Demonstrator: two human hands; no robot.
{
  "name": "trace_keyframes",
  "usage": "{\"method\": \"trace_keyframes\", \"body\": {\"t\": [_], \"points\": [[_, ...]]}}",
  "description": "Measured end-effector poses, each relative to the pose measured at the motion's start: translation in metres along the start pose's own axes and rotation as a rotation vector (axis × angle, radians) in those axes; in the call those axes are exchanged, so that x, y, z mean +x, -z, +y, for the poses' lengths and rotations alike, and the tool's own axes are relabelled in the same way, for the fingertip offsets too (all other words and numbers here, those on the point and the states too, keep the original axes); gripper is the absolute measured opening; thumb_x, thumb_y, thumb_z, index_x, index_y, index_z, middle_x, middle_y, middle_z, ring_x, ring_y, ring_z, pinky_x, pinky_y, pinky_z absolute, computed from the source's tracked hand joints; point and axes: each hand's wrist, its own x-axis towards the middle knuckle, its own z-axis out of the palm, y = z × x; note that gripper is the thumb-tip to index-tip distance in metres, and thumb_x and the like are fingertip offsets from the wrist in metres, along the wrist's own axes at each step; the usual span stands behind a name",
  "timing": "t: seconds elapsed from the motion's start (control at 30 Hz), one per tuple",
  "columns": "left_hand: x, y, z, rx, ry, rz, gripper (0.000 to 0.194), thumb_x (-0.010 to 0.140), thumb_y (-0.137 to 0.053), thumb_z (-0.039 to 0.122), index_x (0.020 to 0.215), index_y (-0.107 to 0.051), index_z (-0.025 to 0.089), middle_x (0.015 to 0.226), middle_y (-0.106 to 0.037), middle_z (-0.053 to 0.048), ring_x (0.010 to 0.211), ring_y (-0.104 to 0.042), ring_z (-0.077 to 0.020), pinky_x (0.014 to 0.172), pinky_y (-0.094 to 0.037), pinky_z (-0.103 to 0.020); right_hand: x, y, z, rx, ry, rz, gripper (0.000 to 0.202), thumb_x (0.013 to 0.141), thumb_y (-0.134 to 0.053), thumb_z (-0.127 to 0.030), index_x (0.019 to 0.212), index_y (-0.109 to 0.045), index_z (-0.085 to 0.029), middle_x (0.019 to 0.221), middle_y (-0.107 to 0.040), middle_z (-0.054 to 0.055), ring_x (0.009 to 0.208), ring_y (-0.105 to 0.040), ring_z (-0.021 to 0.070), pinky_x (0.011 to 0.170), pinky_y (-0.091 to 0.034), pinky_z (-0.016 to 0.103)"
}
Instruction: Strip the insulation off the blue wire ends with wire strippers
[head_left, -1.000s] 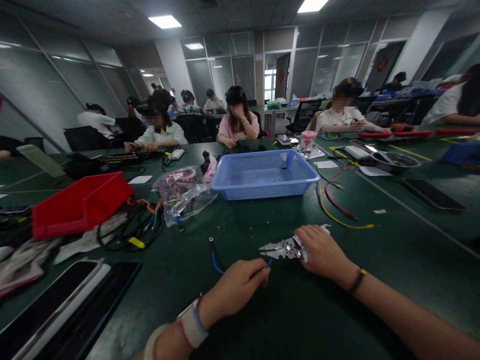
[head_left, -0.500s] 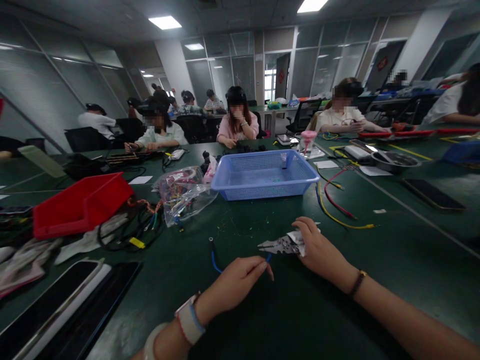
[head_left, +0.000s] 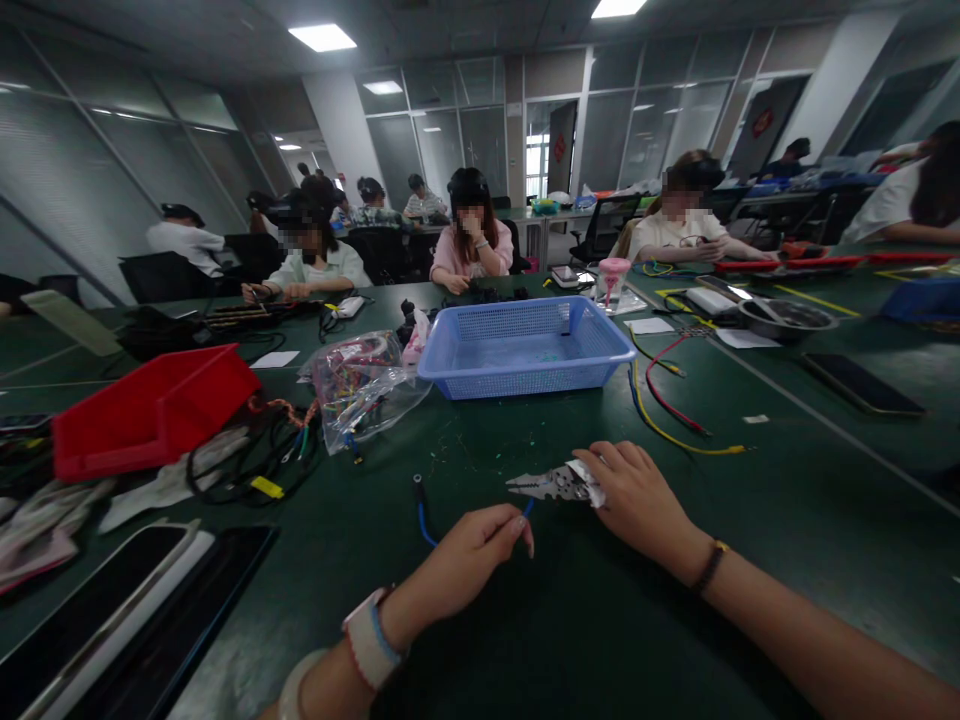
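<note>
Your left hand [head_left: 469, 560] has a pinching grip on a blue wire [head_left: 422, 524] over the worktop [head_left: 825, 520], ring terminal [head_left: 418, 481] to its left; your right hand [head_left: 639, 502] grasps wire strippers [head_left: 550, 484], jaws at the wire's other end.

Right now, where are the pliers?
In the head view, just right of centre and below the blue basket, the pliers are in the right hand, their jaws at the blue wire in the left hand.
</note>
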Motion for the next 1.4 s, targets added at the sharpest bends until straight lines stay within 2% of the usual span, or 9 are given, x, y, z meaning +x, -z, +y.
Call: {"method": "trace_keyframes", "body": {"t": [0.23,0.4,0.57,0.67,0.8,0.97,1.07,1.23,1.4], "points": [[0.002,-0.002,-0.007,-0.086,0.002,-0.052,0.039,0.096,-0.035,0.044,0.091,-0.06,0.015,0.065,-0.044,0.004,0.06,-0.042,-0.0097,0.057,-0.035,-0.02,0.0,-0.003,-0.003,0.037,-0.074,-0.116,0.051,0.073,-0.045,-0.003,0.122,-0.053,-0.014,0.121,-0.061,0.011,0.075,-0.064,0.0154,0.065,-0.05,0.027],[0.005,-0.007,-0.013,-0.279,0.08,-0.153,0.033,0.095,-0.04,0.043,0.095,-0.057,0.014,0.07,-0.057,0.002,0.048,-0.044,-0.0059,0.047,-0.033,-0.018,-0.002,-0.002,-0.003,0.035,-0.069,-0.053,0.058,0.072,-0.042,0.0,0.128,-0.049,-0.014,0.127,-0.058,0.013,0.093,-0.066,0.0195,0.074,-0.055,0.029],[0.006,-0.01,-0.017,-0.438,0.076,-0.224,0.029,0.093,-0.048,0.038,0.109,-0.058,0.015,0.084,-0.065,-0.003,0.057,-0.058,-0.008,0.051,-0.041,-0.019,-0.003,-0.001,-0.007,0.047,-0.046,0.001,0.071,0.072,-0.04,0.0,0.141,-0.031,-0.013,0.137,-0.05,0.017,0.106,-0.062,0.0229,0.079,-0.057,0.032],[0.006,-0.011,-0.016,-0.45,0.071,-0.178,0.031,0.091,-0.051,0.038,0.109,-0.061,0.015,0.085,-0.066,-0.003,0.061,-0.061,-0.009,0.057,-0.045,-0.022,-0.003,0.0,-0.011,0.055,-0.069,0.011,0.076,0.071,-0.037,0.001,0.144,-0.024,-0.013,0.139,-0.047,0.018,0.109,-0.06,0.0244,0.08,-0.057,0.034],[0.008,-0.016,-0.015,-0.468,0.057,-0.064,0.034,0.087,-0.056,0.043,0.097,-0.065,0.011,0.085,-0.066,-0.005,0.069,-0.064,-0.013,0.065,-0.049,-0.027,-0.003,0.001,-0.019,0.082,-0.073,0.039,0.078,0.073,-0.038,0.001,0.147,-0.018,-0.013,0.142,-0.043,0.019,0.116,-0.056,0.0277,0.087,-0.055,0.039],[0.011,-0.022,-0.014,-0.49,0.052,0.064,0.042,0.081,-0.061,0.05,0.09,-0.065,0.009,0.092,-0.067,-0.01,0.072,-0.066,-0.0166,0.065,-0.052,-0.029,-0.003,-0.001,-0.029,0.077,-0.059,0.116,0.076,0.077,-0.036,0.001,0.148,-0.012,-0.01,0.144,-0.037,0.023,0.13,-0.042,0.0311,0.1,-0.045,0.046],[0.011,-0.023,-0.012,-0.454,0.054,0.096,0.04,0.081,-0.061,0.048,0.088,-0.067,0.009,0.094,-0.068,-0.011,0.073,-0.066,-0.0175,0.067,-0.052,-0.03,-0.003,-0.003,-0.032,0.036,-0.054,0.122,0.074,0.078,-0.036,0.0,0.148,-0.013,-0.007,0.145,-0.035,0.024,0.132,-0.039,0.0321,0.102,-0.043,0.047],[0.01,-0.024,-0.012,-0.396,0.006,0.099,0.035,0.084,-0.057,0.044,0.084,-0.068,0.011,0.092,-0.067,-0.008,0.064,-0.062,-0.0126,0.063,-0.051,-0.027,-0.002,-0.005,-0.031,-0.059,-0.04,0.099,0.065,0.081,-0.036,-0.001,0.145,-0.023,-0.005,0.138,-0.046,0.023,0.12,-0.05,0.0299,0.095,-0.047,0.045],[0.009,-0.024,-0.013,-0.4,0.04,0.097,0.031,0.083,-0.057,0.04,0.085,-0.068,0.012,0.081,-0.065,-0.004,0.061,-0.06,-0.0122,0.062,-0.049,-0.026,-0.001,-0.004,-0.03,-0.194,-0.022,0.105,0.054,0.085,-0.04,-0.004,0.139,-0.034,-0.002,0.128,-0.055,0.022,0.103,-0.059,0.0272,0.083,-0.05,0.041]]}}
